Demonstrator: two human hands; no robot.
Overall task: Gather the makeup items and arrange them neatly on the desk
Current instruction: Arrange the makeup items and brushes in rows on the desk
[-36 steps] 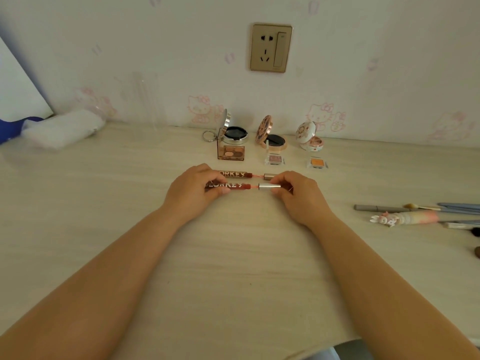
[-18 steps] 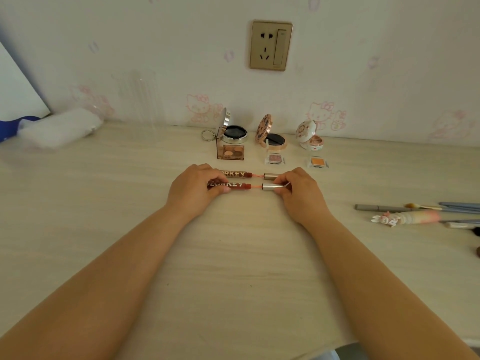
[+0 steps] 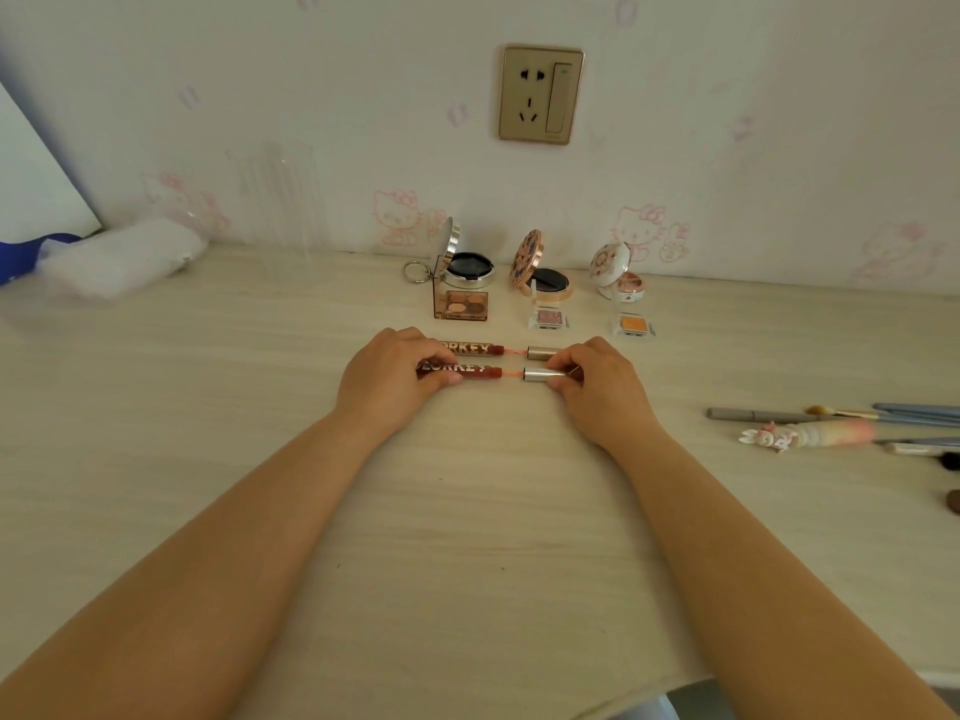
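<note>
Pinching the near lip gloss tube (image 3: 467, 370) at its dark red barrel, the left hand (image 3: 389, 379) forms one grip; the right hand (image 3: 597, 387) forms the other, grasping the silver cap (image 3: 543, 375), which is drawn off so the pink wand shows between. A second lip gloss tube (image 3: 475, 349) lies parallel just beyond, at 12 o'clock. Farther toward 12 o'clock sit an eyeshadow palette (image 3: 461, 304), two small eyeshadow pans (image 3: 548, 319) and three open compacts (image 3: 540, 272) near the wall. At 3 o'clock, well apart, brushes and pens (image 3: 810, 426) lie on the pale wood surface (image 3: 467, 511). At 10 o'clock rests a white cloth bundle (image 3: 119, 257).
</note>
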